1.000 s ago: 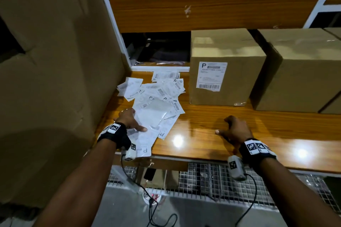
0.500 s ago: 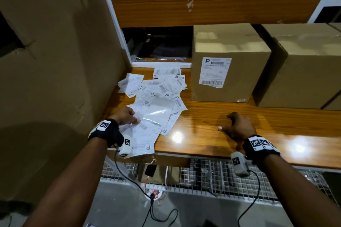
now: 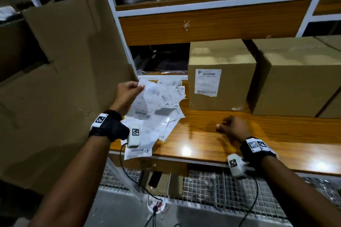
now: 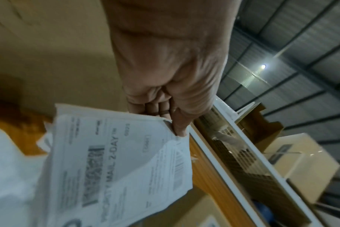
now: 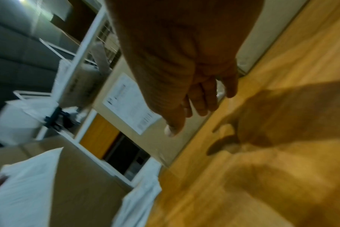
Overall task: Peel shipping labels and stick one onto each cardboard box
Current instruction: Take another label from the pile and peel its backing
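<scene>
left hand pinching a label sheet by its corner at 10 o'clock, above the loose pile. right hand loosely curled, empty, at 4 o'clock. unlabelled box at 2 o'clock. risk: two sheets lifted together, or curling and sticking crooked.

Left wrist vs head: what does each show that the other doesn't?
Left wrist only: print on the held label sheet reads "MAIL 2-DAY"; thumb-and-finger grip at its corner. Head only: right hand holding nothing over the wooden shelf, the labelled box, the unlabelled box. Both: left hand holding that sheet.
</scene>
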Demonstrator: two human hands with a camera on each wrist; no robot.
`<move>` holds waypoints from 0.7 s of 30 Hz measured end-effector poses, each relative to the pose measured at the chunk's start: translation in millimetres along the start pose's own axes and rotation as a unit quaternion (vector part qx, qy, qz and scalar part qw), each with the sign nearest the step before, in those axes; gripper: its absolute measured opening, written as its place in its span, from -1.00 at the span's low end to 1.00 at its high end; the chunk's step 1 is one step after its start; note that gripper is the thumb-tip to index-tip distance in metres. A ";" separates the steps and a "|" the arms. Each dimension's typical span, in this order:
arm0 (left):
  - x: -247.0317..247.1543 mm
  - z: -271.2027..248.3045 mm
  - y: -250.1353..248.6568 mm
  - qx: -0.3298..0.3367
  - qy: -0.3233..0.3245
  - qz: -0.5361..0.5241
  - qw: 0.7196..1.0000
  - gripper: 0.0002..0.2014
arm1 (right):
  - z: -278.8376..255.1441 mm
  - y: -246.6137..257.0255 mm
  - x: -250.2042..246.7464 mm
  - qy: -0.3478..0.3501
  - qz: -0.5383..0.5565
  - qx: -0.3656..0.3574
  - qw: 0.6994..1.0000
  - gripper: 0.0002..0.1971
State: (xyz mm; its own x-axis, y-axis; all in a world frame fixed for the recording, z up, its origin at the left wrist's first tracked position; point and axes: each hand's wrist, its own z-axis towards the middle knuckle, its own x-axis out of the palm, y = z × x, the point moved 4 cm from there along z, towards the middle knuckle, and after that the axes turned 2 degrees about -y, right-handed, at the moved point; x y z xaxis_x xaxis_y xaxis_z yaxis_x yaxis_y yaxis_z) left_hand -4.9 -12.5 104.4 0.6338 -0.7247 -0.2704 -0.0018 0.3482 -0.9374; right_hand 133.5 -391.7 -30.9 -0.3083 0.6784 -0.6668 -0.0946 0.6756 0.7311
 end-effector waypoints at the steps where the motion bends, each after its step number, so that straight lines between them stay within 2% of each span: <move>1: 13.7 -5.7 -9.5 -0.003 0.011 -0.027 1.000 -0.84 | -3.0 8.9 -7.0 -0.014 0.064 -0.018 0.998 -0.56; 3: 44.4 -16.6 -26.6 -0.016 0.034 -0.065 0.997 -0.87 | -12.0 32.0 -27.2 -0.033 0.173 -0.069 0.982 -0.60; 5: 76.8 -28.7 -41.0 -0.030 0.059 -0.099 0.993 -0.86 | -23.3 55.0 -51.5 -0.045 0.198 -0.138 0.970 -0.61; 7: 107.8 -42.6 -52.6 -0.045 0.082 -0.136 0.986 -0.87 | -33.9 68.5 -72.6 -0.032 0.255 -0.160 0.953 -0.54; 9: 133.3 -55.6 -62.0 -0.057 0.087 -0.159 0.982 -0.70 | -38.1 74.4 -83.6 -0.002 0.316 -0.154 0.936 -0.56; 11: 158.2 -68.0 -71.9 -0.068 0.092 -0.178 0.977 -0.64 | -40.4 73.0 -90.7 0.018 0.334 -0.142 0.932 -0.66; 14: 188.7 -83.9 -84.0 -0.077 0.105 -0.197 0.972 -0.70 | -39.8 59.8 -97.9 0.046 0.378 -0.111 0.918 -0.72; 16: 203.6 -93.1 -89.6 -0.080 0.121 -0.207 0.967 -0.79 | -40.9 49.0 -104.1 0.053 0.411 -0.098 0.905 -0.83; 18: 214.2 -101.1 -93.2 -0.088 0.151 -0.221 0.959 -0.79 | -42.1 39.4 -114.3 0.025 0.425 -0.088 0.900 -0.94; 21: 220.8 -109.7 -94.2 -0.096 0.192 -0.229 0.950 -0.69 | -44.4 27.6 -130.7 -0.037 0.472 -0.065 0.878 -0.93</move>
State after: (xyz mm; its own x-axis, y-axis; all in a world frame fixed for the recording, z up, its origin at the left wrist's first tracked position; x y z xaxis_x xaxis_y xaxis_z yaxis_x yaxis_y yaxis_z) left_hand 50.3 -270.5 109.0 0.2736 -0.9502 0.1489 0.0413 -0.1430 -0.9889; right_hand 129.1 -474.5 82.9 -0.2458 0.9386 0.2419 0.0613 -0.2340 0.9703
